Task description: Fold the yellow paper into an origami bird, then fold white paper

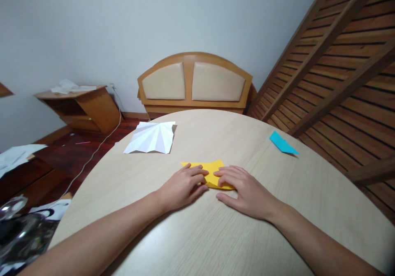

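Observation:
A folded piece of yellow paper [212,178] lies on the table in front of me, with creases and a pointed corner at its left end. My left hand [187,185] is closed on its left part, the fingers bent over the top and the thumb at the near edge. On the right part rest the fingers of my right hand [243,187], spread and fairly flat, while the thumb lies apart on the tabletop. Parts of the paper are hidden under both hands.
The round, light wood table [262,243] holds a creased white paper sheet [152,138] at the far left and a folded blue paper [282,144] at the far right. Beyond stand a headboard [194,103], a small cabinet [95,107] and a slatted wooden panel [333,91].

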`<state>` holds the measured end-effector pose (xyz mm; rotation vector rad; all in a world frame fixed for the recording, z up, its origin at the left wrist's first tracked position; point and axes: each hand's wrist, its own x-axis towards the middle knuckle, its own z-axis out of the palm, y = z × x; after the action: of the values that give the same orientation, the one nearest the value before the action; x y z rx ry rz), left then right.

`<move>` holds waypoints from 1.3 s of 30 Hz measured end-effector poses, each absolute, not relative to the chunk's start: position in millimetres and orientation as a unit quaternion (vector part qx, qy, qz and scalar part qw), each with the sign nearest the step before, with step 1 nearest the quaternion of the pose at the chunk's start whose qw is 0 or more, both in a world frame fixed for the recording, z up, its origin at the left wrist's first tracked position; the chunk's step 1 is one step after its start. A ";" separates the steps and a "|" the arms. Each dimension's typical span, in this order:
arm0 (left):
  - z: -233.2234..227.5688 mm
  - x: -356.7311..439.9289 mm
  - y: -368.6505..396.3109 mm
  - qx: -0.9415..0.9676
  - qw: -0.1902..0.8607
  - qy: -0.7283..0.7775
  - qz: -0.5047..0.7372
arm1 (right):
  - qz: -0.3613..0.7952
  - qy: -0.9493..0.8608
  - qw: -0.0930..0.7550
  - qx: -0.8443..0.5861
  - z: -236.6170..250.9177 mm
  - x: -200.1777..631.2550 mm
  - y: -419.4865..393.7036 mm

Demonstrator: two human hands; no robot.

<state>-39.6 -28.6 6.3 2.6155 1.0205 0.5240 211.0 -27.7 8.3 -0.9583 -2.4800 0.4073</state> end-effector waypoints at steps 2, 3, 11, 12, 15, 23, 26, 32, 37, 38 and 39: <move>5.7 -39.6 -27.9 0.900 0.143 0.363 0.192 | 0.142 -0.891 0.236 -0.360 8.2 210.7 -27.0; 5.5 -39.7 -27.5 0.897 0.143 0.369 0.198 | 0.140 -0.887 0.242 -0.368 7.4 210.6 -26.2; 2.2 -35.2 -27.9 0.873 0.139 0.407 0.229 | 0.134 -0.848 0.265 -0.439 -5.3 210.3 -21.9; 1.7 -34.5 -28.0 0.872 0.140 0.410 0.230 | 0.131 -0.847 0.265 -0.442 -6.0 209.9 -22.1; 0.9 -33.6 -28.2 0.871 0.139 0.410 0.234 | 0.123 -0.844 0.265 -0.451 -6.6 208.6 -23.0; 2.2 -36.2 -29.1 0.899 0.106 0.366 0.217 | 0.105 -0.842 0.245 -0.469 -5.0 206.3 -23.4; 4.3 -36.9 -29.6 0.907 0.089 0.359 0.202 | 0.107 -0.848 0.235 -0.462 -3.6 208.4 -23.1; 7.1 -39.7 -28.6 0.915 0.056 0.351 0.193 | 0.105 -0.860 0.182 -0.465 6.2 218.7 -30.0; 0.3 -43.2 -21.9 0.902 0.058 0.369 0.215 | 0.095 -0.893 0.147 -0.415 15.2 227.3 -38.9; -0.8 -43.9 -20.6 0.900 0.064 0.372 0.220 | 0.096 -0.897 0.144 -0.407 17.0 228.0 -40.1; -1.6 -44.4 -19.5 0.898 0.070 0.373 0.225 | 0.101 -0.900 0.143 -0.399 19.0 228.2 -41.1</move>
<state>-44.4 -19.5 -1.6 2.7008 1.1220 0.6757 228.2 -41.1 19.0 -1.1523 -2.5965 0.2906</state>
